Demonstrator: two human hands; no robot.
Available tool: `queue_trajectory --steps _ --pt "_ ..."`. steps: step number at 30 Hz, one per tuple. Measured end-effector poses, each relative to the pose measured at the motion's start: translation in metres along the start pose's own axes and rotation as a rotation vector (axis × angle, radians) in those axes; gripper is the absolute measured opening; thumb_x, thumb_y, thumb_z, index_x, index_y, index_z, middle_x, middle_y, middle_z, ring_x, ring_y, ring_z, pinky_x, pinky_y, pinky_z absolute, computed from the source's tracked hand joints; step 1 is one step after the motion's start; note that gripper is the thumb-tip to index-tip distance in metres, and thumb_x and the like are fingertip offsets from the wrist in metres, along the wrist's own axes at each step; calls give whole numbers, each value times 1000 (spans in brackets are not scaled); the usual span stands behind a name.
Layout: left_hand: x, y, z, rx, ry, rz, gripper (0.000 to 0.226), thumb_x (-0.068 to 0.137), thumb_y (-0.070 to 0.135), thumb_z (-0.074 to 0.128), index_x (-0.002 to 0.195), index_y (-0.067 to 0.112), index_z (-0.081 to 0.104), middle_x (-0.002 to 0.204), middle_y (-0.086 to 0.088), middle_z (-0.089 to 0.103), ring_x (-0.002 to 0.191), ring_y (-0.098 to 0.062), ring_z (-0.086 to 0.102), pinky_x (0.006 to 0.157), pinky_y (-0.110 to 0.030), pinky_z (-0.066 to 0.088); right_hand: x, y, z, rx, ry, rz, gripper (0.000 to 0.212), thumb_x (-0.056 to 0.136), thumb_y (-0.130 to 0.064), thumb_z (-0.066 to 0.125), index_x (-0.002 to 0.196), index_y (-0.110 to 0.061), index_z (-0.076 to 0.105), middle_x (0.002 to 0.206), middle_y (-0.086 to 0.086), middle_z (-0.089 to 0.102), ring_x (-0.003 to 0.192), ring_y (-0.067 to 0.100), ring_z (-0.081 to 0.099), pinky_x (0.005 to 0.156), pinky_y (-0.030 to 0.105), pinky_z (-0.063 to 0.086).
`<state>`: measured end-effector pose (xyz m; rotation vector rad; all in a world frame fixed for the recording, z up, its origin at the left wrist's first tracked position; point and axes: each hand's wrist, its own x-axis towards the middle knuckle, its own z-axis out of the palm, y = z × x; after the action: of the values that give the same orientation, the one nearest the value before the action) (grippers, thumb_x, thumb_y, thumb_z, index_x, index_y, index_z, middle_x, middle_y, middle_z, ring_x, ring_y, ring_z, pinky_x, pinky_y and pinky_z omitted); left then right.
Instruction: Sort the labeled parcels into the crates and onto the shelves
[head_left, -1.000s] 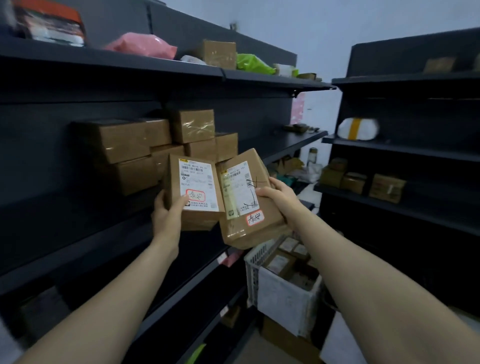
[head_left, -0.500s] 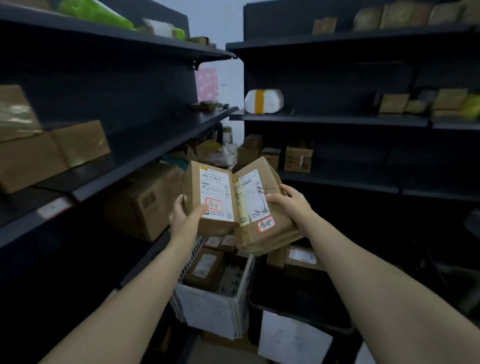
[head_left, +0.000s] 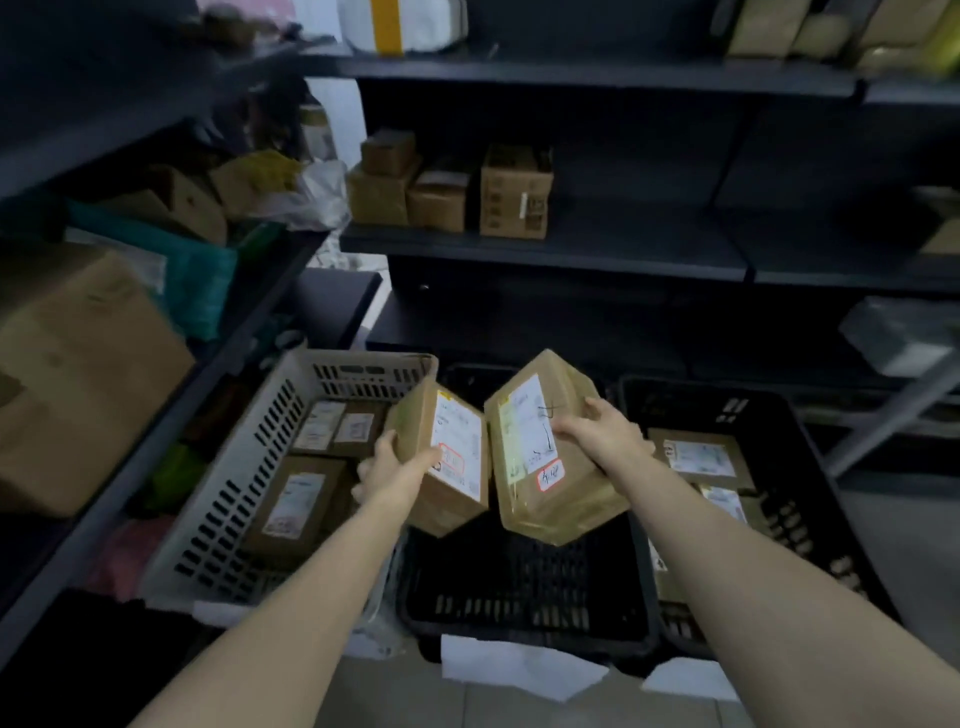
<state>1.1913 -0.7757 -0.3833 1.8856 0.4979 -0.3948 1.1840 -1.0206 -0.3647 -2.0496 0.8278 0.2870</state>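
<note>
I've swung from the shelves down to the crates. Over the black slatted plastic crate (head_left: 519, 587), my left hand (head_left: 395, 475) has its fingers curled round the small brown cardboard parcel (head_left: 452, 452). Just right of it, my right hand (head_left: 605, 436) grips the larger tape-wrapped brown parcel (head_left: 545, 483). The tags are blurred, so the drop is probably next.

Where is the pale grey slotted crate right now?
The pale grey crate sits low on the left of the head view, between the dark left shelving and the middle black crate, beside the parcel in the left hand.

The smaller parcel (head_left: 448, 457) and the larger parcel (head_left: 540, 457) have been lowered from shelf height and are now held above the middle black crate (head_left: 519, 587).
</note>
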Motion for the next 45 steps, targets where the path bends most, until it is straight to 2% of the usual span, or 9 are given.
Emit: queue_trajectory --steps 4,9,14,21,26,31,35,40,45 --pt "45 -35 48 128 -68 -129 91 67 63 63 144 35 26 140 -13 37 125 -38 38 104 -48 36 133 108 65 13 -44 241 130 8 -89 66 129 -44 47 124 7 60 112 36 55 96 50 44" --pt "91 -71 95 344 -174 -122 82 80 54 61 147 33 19 153 -11 16 133 -40 25 108 -47 31 67 86 90 -128 -2 416 89 69 -70 63 145 -35 33 146 19 33 132 42 28 106 48 28" --pt "117 -96 136 583 -159 142 75 88 50 55 148 33 14 156 0 -13 138 -37 11 111 -48 25 88 120 117 -106 86 429 82 82 -63 58 150 -38 21 147 21 25 134 45 21 109 53 28" --pt "164 -157 160 116 -110 -231 54 96 30 49 146 28 29 142 -13 41 123 -35 47 103 -50 41 110 165 133 -54 84 308 77 85 -52 62 151 -37 23 150 16 27 136 43 20 108 51 31" --pt "172 -169 173 281 -39 -201 43 102 18 31 144 26 36 132 -8 55 105 -23 57 90 -33 48 135 185 145 167 68 286 76 83 -48 69 148 -37 32 144 7 41 129 30 42 104 40 39" --pt "148 -172 168 879 -169 113 71 95 21 47 151 32 5 157 -2 -6 142 -33 7 115 -45 16 152 203 154 237 6 277 51 98 -19 52 146 -31 38 134 4 56 105 16 58 74 18 48" --pt "165 -190 166 1181 -536 129 79 93 22 51 150 34 -2 157 3 -21 145 -25 -15 117 -46 10 165 207 167 -39 -126 222 62 97 -7 48 148 -37 31 141 7 45 108 24 59 82 28 53" --pt "175 -202 175 1404 -530 248 95 90 14 56 148 29 -18 153 -3 -31 143 -31 -21 116 -53 10 165 207 179 -464 -183 51 89 88 -30 66 152 -40 5 157 5 -13 142 36 11 114 48 28" --pt "192 -192 187 1368 -409 396 77 95 16 47 150 23 -7 157 -6 -19 145 -30 -14 117 -50 7 177 198 187 -647 -283 -172 98 81 -50 68 150 -47 -3 150 -4 -40 138 37 -34 113 63 2"
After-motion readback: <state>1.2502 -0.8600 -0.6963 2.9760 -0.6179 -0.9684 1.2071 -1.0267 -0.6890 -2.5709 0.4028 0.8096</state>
